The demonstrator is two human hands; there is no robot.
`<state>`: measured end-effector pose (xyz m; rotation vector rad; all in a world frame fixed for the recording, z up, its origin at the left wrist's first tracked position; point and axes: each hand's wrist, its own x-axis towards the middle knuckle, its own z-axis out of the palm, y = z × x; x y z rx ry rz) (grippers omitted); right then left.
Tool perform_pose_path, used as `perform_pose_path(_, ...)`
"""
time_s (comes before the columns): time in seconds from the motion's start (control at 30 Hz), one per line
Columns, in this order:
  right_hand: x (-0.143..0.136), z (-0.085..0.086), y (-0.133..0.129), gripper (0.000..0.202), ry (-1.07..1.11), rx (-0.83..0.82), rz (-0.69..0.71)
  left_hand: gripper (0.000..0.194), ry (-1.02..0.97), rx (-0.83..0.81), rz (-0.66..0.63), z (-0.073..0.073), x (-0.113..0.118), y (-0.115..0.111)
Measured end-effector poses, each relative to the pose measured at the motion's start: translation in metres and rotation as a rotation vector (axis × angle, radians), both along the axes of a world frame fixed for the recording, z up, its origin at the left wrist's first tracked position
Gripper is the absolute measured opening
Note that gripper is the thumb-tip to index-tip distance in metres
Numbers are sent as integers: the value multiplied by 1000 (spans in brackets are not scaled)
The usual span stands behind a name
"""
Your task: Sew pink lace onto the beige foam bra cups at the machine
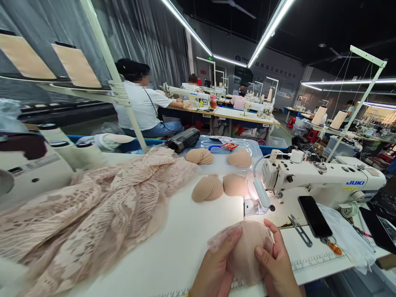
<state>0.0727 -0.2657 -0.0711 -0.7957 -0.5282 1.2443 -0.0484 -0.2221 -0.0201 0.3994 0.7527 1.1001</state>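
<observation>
A beige bra cup covered with sheer lace (pixel 246 251) is held up between my two hands, just in front of the sewing machine (pixel 312 177). My left hand (pixel 216 262) grips its left side, thumb on top. On the right side my right hand (pixel 275 260) pinches the cup, thumb pressed on the face and index finger raised behind the edge. Beyond the hands, the machine's lamp (pixel 261 193) lights the needle area. Fanned beige cups (pixel 207 188) lie on the white table, with another cup (pixel 234 184) beside them.
Bunched beige lace (pixel 108 206) spreads over the left of the table. Thread snips (pixel 300 232), a black phone (pixel 314 215) and white cloth (pixel 346 235) lie at right. More cups (pixel 199 156) rest on a clear plastic lid (pixel 252 145). A person in white (pixel 139 107) sits ahead.
</observation>
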Motion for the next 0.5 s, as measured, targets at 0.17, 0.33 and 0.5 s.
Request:
perform_pose_path(0.17,1,-3,2,88,15,13,-15,52,-17,-22,-5,1,2,1)
perform_pose_path(0.33,2,-6,3,84,20,16,-8,51,-5,-8,-20,2,3,3)
perform_pose_path(0.5,3,-7,4,82,21,22,-1,47,7,19,-38,1,5,5)
